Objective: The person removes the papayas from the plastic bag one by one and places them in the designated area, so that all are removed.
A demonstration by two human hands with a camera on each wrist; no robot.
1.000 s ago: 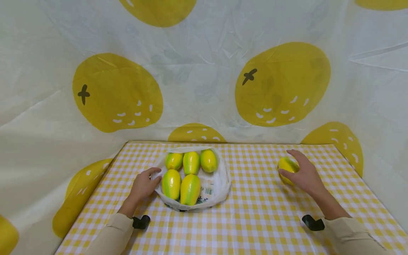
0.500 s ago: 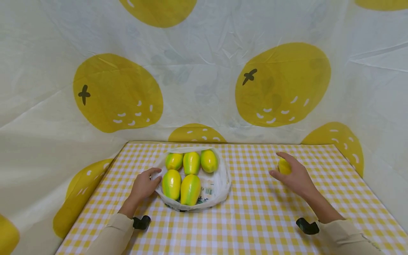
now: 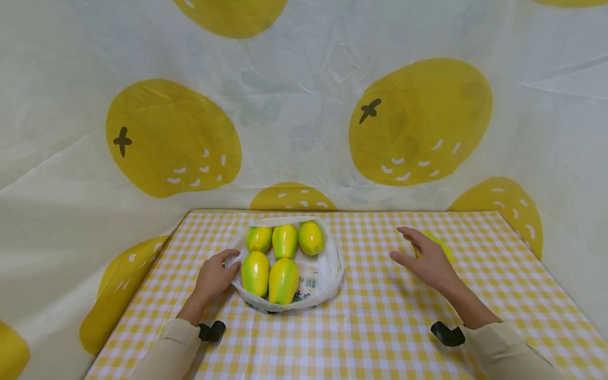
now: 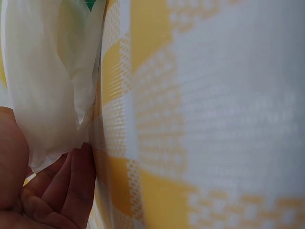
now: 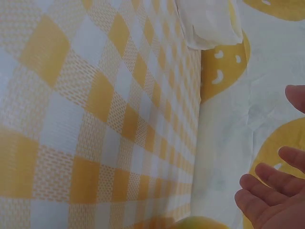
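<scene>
A white plastic bag (image 3: 328, 277), its mouth spread wide, lies left of centre with several glossy yellow-and-green mangoes (image 3: 284, 282) in it. At its left side, my left hand (image 3: 215, 274) pinches the bag's edge; in the left wrist view the film of the bag (image 4: 47, 90) passes between the thumb and fingers (image 4: 78, 186). My right hand (image 3: 429, 264) hovers over the right half of the table, fingers spread. It partly hides a single mango (image 3: 443, 247) behind it. In the right wrist view nothing lies between the fingers (image 5: 269, 183), and the mango (image 5: 200, 222) shows at the bottom edge.
A yellow-and-white checked cloth (image 3: 370, 327) covers the table. Behind and beside it hangs a pale curtain (image 3: 294, 116) printed with large yellow fruits. Black camera mounts (image 3: 212, 331) sit at both wrists.
My right hand has moved left from around the single mango, which now shows behind the hand. The left hand and the bag have stayed in place.
</scene>
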